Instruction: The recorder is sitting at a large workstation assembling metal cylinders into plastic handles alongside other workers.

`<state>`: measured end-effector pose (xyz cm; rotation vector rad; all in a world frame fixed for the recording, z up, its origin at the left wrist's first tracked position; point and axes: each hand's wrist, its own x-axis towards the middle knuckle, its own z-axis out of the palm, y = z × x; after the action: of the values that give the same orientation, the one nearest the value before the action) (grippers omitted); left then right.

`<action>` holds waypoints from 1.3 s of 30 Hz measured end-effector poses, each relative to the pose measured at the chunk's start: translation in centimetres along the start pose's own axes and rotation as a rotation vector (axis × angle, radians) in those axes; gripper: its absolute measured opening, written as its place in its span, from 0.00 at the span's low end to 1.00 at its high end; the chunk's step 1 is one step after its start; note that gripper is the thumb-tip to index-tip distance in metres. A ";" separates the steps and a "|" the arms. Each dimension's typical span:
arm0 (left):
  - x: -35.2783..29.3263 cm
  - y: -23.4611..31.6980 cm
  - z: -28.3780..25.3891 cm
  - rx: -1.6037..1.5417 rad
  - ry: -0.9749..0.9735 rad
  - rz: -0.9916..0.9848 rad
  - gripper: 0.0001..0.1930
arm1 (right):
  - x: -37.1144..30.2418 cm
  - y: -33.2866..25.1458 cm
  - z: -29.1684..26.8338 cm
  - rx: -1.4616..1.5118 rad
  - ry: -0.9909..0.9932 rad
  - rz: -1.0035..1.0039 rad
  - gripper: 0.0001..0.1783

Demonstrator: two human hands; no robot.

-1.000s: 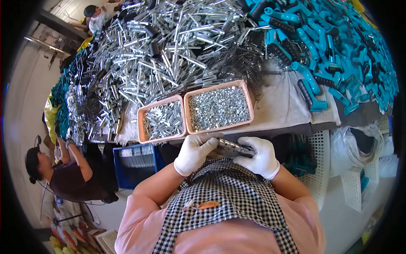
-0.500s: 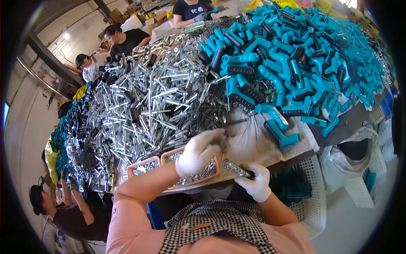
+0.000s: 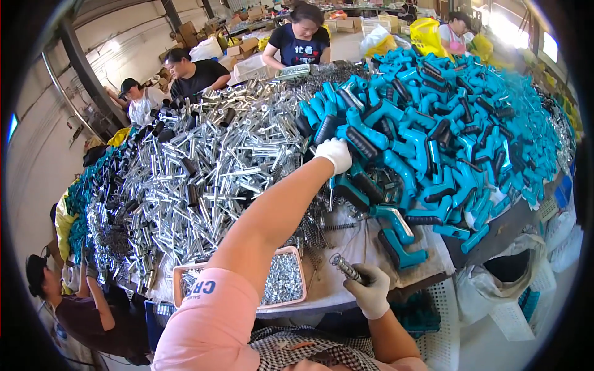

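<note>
My left hand (image 3: 335, 155), in a white glove, reaches far forward to the near left edge of the pile of teal tool handles (image 3: 411, 139) with black grips. It touches or hovers just over the handles there; its fingertips are bent down and hidden, so what they hold cannot be made out. My right hand (image 3: 370, 290), also gloved, is closed around a shiny metal tube (image 3: 344, 267) close to the table's front edge. The tube's open end points up and to the left. Left of my reaching arm spreads a heap of silver metal tubes (image 3: 247, 148).
Below my left arm stands a pink tray (image 3: 302, 278) of small metal parts. Dark springs (image 3: 307, 238) lie beside it. Two loose teal handles (image 3: 402, 250) rest on the white cloth. A white crate (image 3: 448, 321) and a white sack (image 3: 489, 297) are at the right. Several people work around the table.
My left hand has moved from beside the metal tube out to the teal handles. My right hand stays near the table's front edge with the tube. The view has tilted up.
</note>
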<state>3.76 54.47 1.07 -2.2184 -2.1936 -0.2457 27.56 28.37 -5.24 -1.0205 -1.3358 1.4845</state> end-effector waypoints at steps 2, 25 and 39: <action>1.9 -2.5 -1.2 -0.011 -0.288 0.025 0.23 | 0.1 -0.2 0.8 0.073 -0.047 -0.016 0.18; -38.6 -6.2 -15.4 -0.606 -0.252 0.364 0.21 | -5.3 -5.1 4.8 -0.372 -0.441 -0.304 0.19; -53.2 -5.7 -10.8 -0.571 -0.116 0.151 0.19 | -10.4 -4.0 12.2 -0.453 -0.925 -0.057 0.27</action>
<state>-3.26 0.50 4.77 -2.7196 -2.2005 -0.8542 19.21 15.15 0.03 -0.5200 -2.4073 1.7222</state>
